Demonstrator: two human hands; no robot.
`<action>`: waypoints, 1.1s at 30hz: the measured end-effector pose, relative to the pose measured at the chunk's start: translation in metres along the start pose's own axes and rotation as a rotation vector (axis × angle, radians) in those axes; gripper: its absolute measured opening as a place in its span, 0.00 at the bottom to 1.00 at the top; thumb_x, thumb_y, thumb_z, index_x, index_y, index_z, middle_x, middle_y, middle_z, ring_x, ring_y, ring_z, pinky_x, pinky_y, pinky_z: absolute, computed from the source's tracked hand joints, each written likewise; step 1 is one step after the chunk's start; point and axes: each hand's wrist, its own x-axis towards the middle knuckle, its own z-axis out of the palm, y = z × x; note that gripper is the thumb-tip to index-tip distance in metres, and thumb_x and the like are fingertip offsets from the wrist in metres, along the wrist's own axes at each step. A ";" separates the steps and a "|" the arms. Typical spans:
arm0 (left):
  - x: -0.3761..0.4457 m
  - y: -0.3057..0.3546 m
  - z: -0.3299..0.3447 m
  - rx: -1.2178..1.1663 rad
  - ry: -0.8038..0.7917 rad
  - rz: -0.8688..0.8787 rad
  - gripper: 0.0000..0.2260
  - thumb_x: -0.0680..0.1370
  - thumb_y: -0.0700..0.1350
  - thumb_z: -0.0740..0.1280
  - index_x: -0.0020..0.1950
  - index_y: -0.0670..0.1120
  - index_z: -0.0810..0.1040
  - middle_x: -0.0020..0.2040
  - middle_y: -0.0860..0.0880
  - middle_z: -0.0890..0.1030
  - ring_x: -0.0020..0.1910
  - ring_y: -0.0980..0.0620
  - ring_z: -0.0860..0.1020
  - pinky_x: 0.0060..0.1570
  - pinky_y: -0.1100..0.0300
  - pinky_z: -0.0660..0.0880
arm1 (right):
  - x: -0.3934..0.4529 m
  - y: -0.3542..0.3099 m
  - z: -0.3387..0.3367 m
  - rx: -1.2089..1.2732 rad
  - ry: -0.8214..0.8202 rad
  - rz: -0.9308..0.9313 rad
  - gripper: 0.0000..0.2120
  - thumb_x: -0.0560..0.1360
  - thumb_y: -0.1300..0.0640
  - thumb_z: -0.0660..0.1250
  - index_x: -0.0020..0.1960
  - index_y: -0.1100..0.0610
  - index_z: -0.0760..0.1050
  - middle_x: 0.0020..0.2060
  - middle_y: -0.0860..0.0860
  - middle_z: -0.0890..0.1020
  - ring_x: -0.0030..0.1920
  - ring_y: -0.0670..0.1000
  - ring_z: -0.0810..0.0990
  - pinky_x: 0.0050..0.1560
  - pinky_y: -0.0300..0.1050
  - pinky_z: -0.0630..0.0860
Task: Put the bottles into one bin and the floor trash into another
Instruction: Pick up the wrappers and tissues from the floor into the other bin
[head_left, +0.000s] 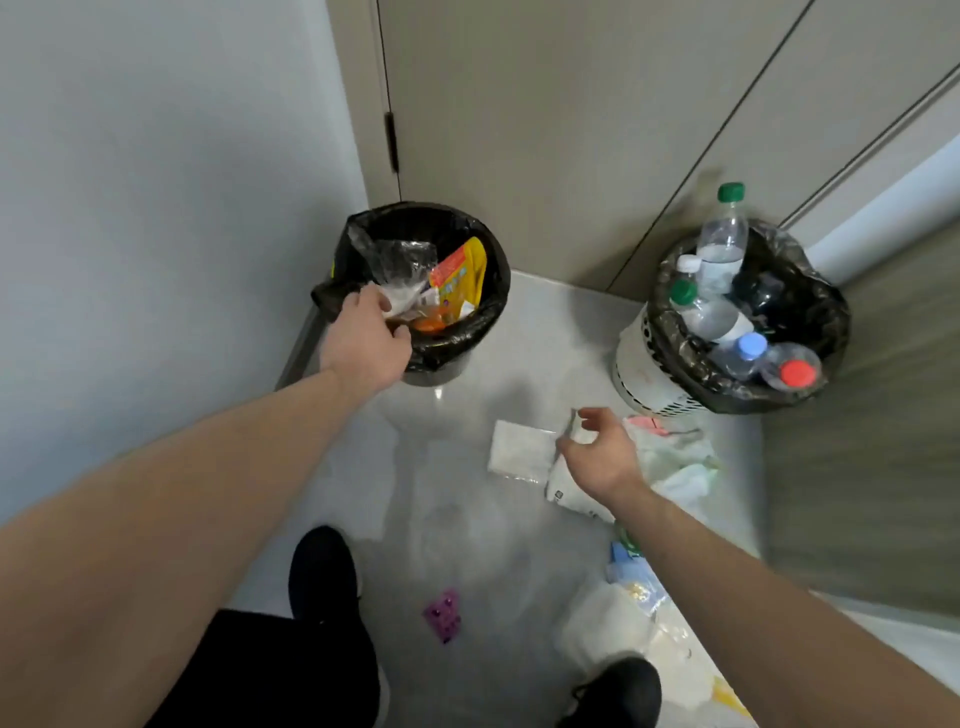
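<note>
A grey floor (467, 467) runs into a corner with beige doors, two black-lined bins standing on it. The bottle bin (810, 384) on the right already holds several plastic bottles (719, 249); no bottle shows clearly on the floor. The left hand (366, 338) pinches a clear wrapper (400, 270) over the trash bin (493, 291), which holds packets. The right hand (602, 457), fingers loosely spread and holding nothing, reaches over white wrappers (519, 452). A purple scrap (442, 616) and more packaging (636, 577) are left, so roughly half the trash seems to remain.

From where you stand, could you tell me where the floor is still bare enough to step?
Bare floor lies between the trash bin and the bottle bin, and left of the white packet. The right side is crowded: wrappers and plastic bags.
</note>
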 end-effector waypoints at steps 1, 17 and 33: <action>-0.013 0.004 0.006 0.000 0.002 0.036 0.13 0.78 0.48 0.66 0.60 0.48 0.72 0.61 0.44 0.74 0.56 0.38 0.78 0.55 0.47 0.73 | -0.007 0.025 -0.005 -0.063 -0.006 0.031 0.24 0.73 0.56 0.72 0.68 0.55 0.72 0.63 0.53 0.77 0.61 0.54 0.78 0.61 0.44 0.72; -0.223 -0.065 0.225 0.621 -1.003 0.004 0.17 0.75 0.49 0.66 0.63 0.48 0.79 0.70 0.44 0.65 0.63 0.43 0.76 0.67 0.53 0.73 | -0.055 0.239 0.034 -0.361 -0.255 0.459 0.41 0.67 0.55 0.73 0.76 0.55 0.60 0.73 0.57 0.64 0.74 0.62 0.65 0.72 0.53 0.69; -0.225 -0.069 0.225 0.836 -1.188 0.155 0.23 0.81 0.52 0.59 0.73 0.41 0.71 0.76 0.40 0.63 0.73 0.41 0.66 0.72 0.51 0.64 | -0.031 0.266 0.046 -0.605 -0.280 0.296 0.33 0.72 0.62 0.68 0.74 0.54 0.60 0.68 0.59 0.65 0.69 0.62 0.72 0.66 0.51 0.73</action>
